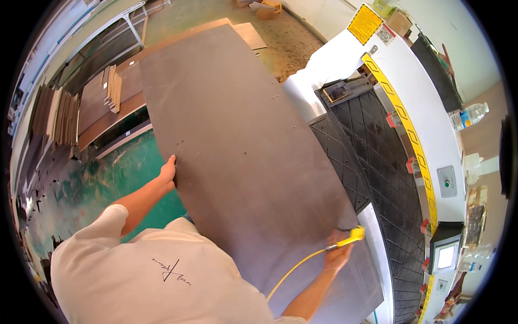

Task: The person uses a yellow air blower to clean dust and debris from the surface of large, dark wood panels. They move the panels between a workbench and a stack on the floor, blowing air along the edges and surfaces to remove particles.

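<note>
A large brown board (237,135) with a few specks on its face lies in front of me, its long side running away toward the far left. At its left edge is my left hand (168,171), closed on the rim, with the thumb side showing and the other fingers mostly hidden. Over the board's near right part, my right hand (338,255) is wrapped round a yellow air blow gun (352,236). A thin yellow hose (294,269) trails from the gun back toward my body.
On the right stands a white machine (431,81) with a yellow striped strip, a small screen (445,257) and a black grooved bed (372,146). Stacked boards (60,116) stand at the left beside the green floor (129,173). A plastic bottle (470,116) sits at the far right.
</note>
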A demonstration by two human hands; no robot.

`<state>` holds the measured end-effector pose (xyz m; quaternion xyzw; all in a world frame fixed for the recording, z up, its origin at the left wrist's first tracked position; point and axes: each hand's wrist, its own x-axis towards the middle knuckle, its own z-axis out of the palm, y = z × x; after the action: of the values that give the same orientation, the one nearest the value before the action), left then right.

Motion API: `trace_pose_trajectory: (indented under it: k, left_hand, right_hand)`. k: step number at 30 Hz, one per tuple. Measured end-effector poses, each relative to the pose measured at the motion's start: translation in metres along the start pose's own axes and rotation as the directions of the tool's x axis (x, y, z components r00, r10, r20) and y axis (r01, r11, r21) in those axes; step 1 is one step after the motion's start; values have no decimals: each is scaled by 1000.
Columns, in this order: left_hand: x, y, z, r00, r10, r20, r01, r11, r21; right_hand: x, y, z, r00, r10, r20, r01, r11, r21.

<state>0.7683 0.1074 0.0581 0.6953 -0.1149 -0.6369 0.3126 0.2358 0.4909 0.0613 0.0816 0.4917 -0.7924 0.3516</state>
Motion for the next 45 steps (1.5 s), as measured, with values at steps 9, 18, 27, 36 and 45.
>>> trace_pose_trajectory:
  k: [9,18,27,36,45]
  left_hand:
    - [42,-24,-3,943,265,-201,-216,947,236]
    - [21,6,6,339,862,377,-558,-138,819]
    - [140,144,-9,291,780,553,-610,-294,736]
    - [323,353,-52,218,894,390,-500,-241,832]
    - [396,460,-44,329,894,304,-439,-140,887]
  right_hand:
    - [-100,137,113,784,488,384,-547,835,57]
    - [-156,173,153,306,905,296,-335,394,-856]
    - [-168,237,260,515,838,179,-494,461,-738]
    - [-103,340,460,468,766,440,-399,628,-669]
    - [-47,409,664,580,722,379,-244,597,-764]
